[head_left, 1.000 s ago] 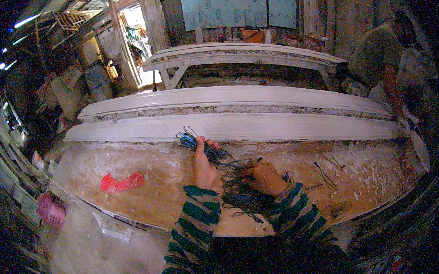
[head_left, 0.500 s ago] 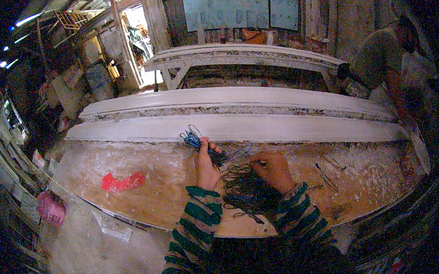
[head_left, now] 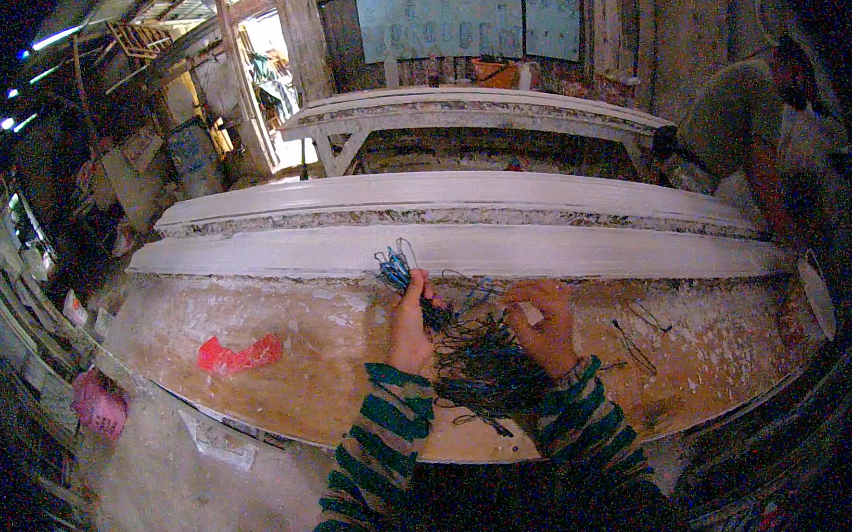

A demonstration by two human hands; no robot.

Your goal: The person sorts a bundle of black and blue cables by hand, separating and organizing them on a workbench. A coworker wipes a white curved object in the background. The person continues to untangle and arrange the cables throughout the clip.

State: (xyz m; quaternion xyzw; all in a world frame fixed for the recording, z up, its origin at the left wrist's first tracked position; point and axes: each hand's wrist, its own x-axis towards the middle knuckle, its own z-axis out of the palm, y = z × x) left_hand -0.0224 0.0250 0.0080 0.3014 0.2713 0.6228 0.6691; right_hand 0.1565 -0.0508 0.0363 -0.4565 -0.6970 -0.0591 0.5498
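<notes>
A bundle of thin dark and blue looped cords (head_left: 396, 270) is gripped in my left hand (head_left: 412, 329), its looped ends sticking up past the thumb. To the right, my right hand (head_left: 542, 327) has its fingers drawn together in a pinch at thin strands; exactly what lies between the fingertips is too small to make out. Below and between the hands a tangled heap of dark cords (head_left: 485, 374) rests on the wooden tabletop (head_left: 336, 386). A few loose cords (head_left: 634, 347) lie on the board to the right of my right hand.
A red piece (head_left: 240, 354) of cloth or plastic lies on the left of the tabletop. Long white moulding (head_left: 463, 245) spans its back. Another long bench (head_left: 475, 104) stands behind. A pink basket (head_left: 100, 403) is at left; a person (head_left: 741, 119) bends over at far right.
My left hand, with the cord bundle, has shifted slightly right. My right hand has moved a little right and turned, its fingers still pinched together.
</notes>
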